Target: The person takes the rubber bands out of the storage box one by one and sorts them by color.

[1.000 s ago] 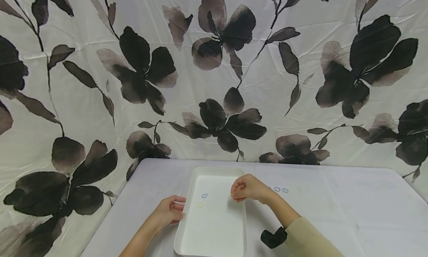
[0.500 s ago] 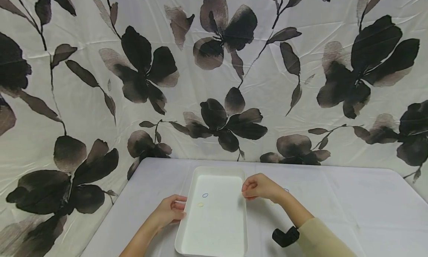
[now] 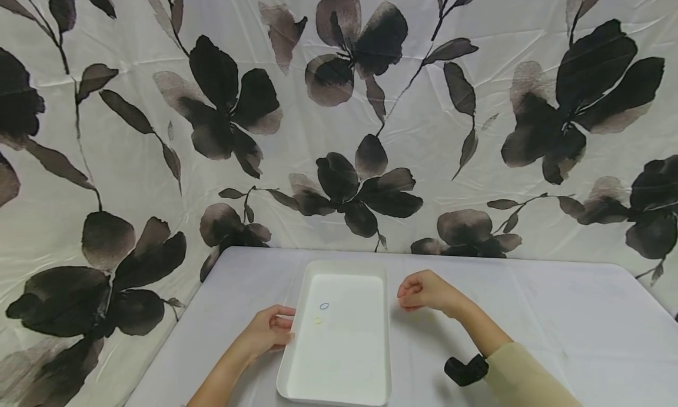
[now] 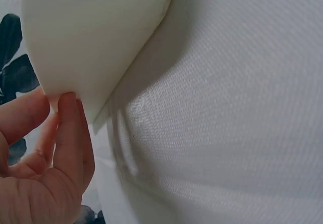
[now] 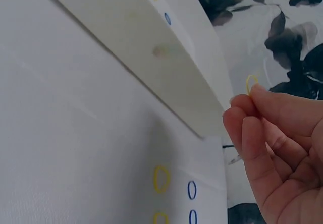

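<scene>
My left hand [image 3: 265, 333] holds the left rim of a white tray [image 3: 344, 366]; in the left wrist view, thumb and fingers [image 4: 68, 133] pinch the tray's edge. Inside the tray lie a small blue rubber band [image 3: 324, 306] and, just below it, a yellow rubber band [image 3: 318, 321]. To the right of the tray, above the table, is my right hand [image 3: 431, 292]. Between thumb and forefinger it pinches another small yellow rubber band [image 5: 248, 85], seen standing up from the fingertips in the right wrist view.
On the white tablecloth [image 3: 556, 324], beside the tray, lie more bands in rows: yellow ones [image 5: 155, 178] and blue ones [image 5: 189, 190]. In the head view the right hand and forearm cover most of them. A flowered cloth [image 3: 349, 119] hangs behind the table.
My right hand has moved right, from over the tray's right side to beyond its rim. The left hand keeps its hold, and the two bands in the tray lie where they were.
</scene>
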Demonstrator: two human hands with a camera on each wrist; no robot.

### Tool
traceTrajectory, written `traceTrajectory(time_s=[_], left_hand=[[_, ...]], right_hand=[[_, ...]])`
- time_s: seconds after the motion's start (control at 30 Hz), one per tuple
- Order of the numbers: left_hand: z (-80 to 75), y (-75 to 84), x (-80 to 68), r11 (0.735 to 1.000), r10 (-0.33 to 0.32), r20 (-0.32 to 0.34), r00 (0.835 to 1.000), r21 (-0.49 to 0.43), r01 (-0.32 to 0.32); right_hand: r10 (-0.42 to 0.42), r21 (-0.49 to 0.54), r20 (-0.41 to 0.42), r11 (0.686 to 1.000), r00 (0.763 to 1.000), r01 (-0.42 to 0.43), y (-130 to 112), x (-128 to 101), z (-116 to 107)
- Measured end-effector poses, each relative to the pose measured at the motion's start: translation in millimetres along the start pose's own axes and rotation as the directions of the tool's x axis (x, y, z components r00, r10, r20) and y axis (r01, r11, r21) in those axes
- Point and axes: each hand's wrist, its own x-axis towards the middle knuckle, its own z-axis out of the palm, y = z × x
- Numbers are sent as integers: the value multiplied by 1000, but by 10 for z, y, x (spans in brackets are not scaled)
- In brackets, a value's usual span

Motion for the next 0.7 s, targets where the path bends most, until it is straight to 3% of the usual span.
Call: traceTrajectory(time_s=[0.3,0.7], left_hand=[[-12,7,-1,1000,-2,21,1000,-12,2],[8,33,-11,1000,-11,-13,1000,7,11]], right_hand=[[22,6,-31,1000,999,-22,71,-130,-137],[73,-12,-87,997,993,-75,255,-309,-299]])
